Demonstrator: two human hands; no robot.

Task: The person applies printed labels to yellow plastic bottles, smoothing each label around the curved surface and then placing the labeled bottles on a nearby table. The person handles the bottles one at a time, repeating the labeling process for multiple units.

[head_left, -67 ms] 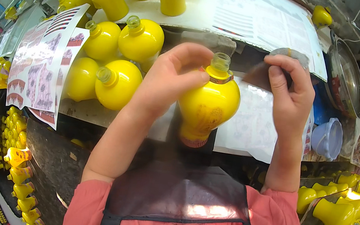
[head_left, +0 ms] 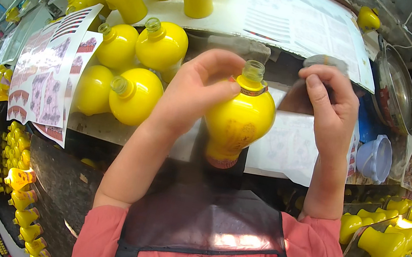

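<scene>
A glossy yellow glass bottle (head_left: 244,114) with a clear threaded neck stands upright in front of me. It bears a dark patterned band round its shoulder, a faint printed motif on its body and a reddish patterned base. My left hand (head_left: 204,81) curls against its upper left side, thumb on the shoulder by the band. To the right of the bottle and apart from it, my right hand (head_left: 331,98) pinches a thin, flat dark-brown scraper-like blade (head_left: 298,98), blurred at its edge. A grey rounded thing (head_left: 333,63) shows behind those fingers; I cannot tell whether it is held.
Several plain yellow bottles (head_left: 135,96) lie to the left beside printed decal sheets (head_left: 42,72). More sheets (head_left: 283,145) lie under my right hand. A pale blue bucket (head_left: 374,157) stands at the right, below a large metal basin (head_left: 398,88). A grey cloth (head_left: 237,47) lies behind the bottle.
The brown blade in my right hand has swung to a steeper angle. My right hand has shifted very slightly left; my left hand and the bottle hold nearly still.
</scene>
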